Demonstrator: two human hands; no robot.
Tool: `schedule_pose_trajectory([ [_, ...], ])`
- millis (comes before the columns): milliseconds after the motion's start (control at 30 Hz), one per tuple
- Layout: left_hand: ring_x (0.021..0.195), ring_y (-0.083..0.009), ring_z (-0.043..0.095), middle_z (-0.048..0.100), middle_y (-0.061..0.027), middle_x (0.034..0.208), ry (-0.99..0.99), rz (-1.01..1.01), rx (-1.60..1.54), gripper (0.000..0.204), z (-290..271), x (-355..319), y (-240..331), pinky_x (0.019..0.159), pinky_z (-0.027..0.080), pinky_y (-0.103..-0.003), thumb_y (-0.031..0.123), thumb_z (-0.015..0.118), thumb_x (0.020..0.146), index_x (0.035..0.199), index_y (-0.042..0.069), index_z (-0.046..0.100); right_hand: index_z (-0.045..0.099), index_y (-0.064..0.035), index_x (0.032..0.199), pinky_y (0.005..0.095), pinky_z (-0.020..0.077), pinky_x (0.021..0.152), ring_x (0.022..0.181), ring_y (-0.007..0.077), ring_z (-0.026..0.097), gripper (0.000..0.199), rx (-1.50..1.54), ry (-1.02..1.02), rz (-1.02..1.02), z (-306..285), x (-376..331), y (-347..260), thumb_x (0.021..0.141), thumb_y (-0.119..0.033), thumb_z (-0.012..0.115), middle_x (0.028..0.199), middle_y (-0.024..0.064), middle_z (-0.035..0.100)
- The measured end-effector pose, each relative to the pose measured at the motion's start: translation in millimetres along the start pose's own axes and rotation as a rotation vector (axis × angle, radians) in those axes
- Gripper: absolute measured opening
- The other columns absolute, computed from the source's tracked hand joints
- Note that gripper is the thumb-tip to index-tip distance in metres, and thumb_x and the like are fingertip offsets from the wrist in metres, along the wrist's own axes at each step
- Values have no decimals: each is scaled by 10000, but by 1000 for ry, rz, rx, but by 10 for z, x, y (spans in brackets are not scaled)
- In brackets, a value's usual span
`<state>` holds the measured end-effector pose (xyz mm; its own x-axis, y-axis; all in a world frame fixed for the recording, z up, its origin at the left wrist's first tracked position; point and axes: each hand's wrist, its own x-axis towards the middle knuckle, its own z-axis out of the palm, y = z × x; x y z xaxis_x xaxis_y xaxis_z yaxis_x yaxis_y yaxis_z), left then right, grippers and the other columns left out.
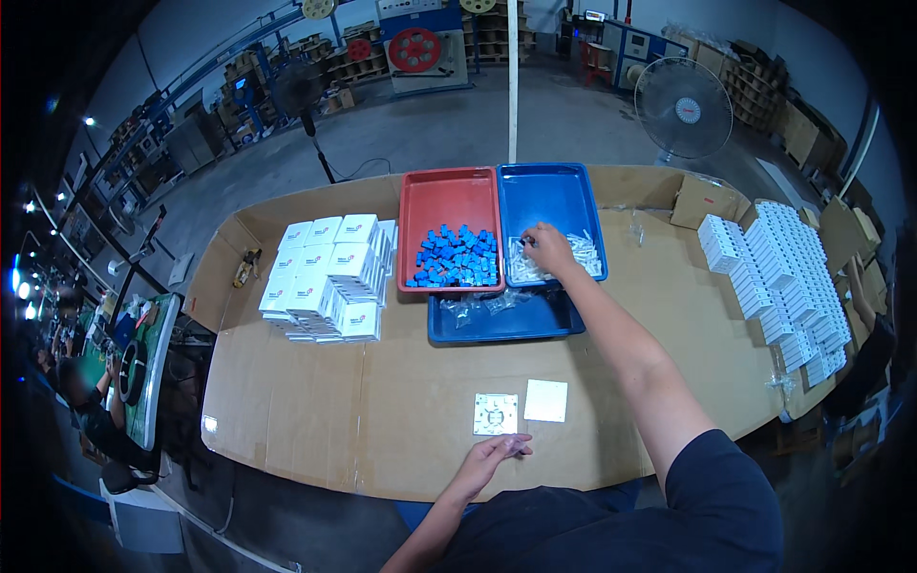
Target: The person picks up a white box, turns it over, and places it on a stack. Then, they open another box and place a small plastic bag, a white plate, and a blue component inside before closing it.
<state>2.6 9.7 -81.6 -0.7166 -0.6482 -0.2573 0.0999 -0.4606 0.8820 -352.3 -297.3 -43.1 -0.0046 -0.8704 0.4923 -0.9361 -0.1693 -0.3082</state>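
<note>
My right hand (548, 250) reaches into the blue tray (549, 196) at the far side of the table, over a heap of small white parts (583, 256). Its fingers are drawn together at the heap; what lies between them is too small to tell. Near the table's front edge my left hand (489, 460) is closed around something small and shiny, perhaps clear plastic, that I cannot make out. Just beyond it lies a square white plate (496, 413) with a round fitting in its middle. A plain square white plate (545, 401) rests to its right.
A red tray (449, 196) holds blue connector-like pieces (457, 256). In front, a lower blue tray (506, 326) contains clear little bags. White boxes (330, 277) are stacked at left, and rows of white plates (778, 277) at right. A fan (686, 110) stands beyond the cardboard-covered table (287, 401).
</note>
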Motion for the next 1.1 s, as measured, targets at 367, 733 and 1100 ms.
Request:
schedule_pose_trajectory([
  [367, 1066, -197, 662, 663, -137, 1287, -56, -2, -304, 437, 1, -65, 99, 963, 521, -345, 257, 498, 1111, 1431, -34, 557, 731, -41, 1101, 233, 474, 715, 784, 58, 602, 191, 1485, 156, 424, -1398, -358, -896, 930, -110, 781, 945, 2, 716],
  [733, 1074, -239, 668, 686, -128, 1232, 49, -22, -634, 491, 103, 226, 340, 973, 527, -376, 380, 402, 1133, 1405, -3, 544, 736, -3, 1063, 211, 461, 662, 727, 27, 570, 149, 1129, -310, 494, -1195, -2261, -1555, 926, -57, 756, 824, -35, 687],
  [1100, 1076, -243, 689, 685, -147, 1246, 59, -100, -511, 450, 176, 222, 236, 949, 561, -380, 358, 360, 1148, 1366, 11, 546, 764, -8, 981, 311, 533, 798, 880, 157, 675, 143, 896, -596, 142, -1389, -2170, -1630, 871, -91, 797, 943, 58, 721],
])
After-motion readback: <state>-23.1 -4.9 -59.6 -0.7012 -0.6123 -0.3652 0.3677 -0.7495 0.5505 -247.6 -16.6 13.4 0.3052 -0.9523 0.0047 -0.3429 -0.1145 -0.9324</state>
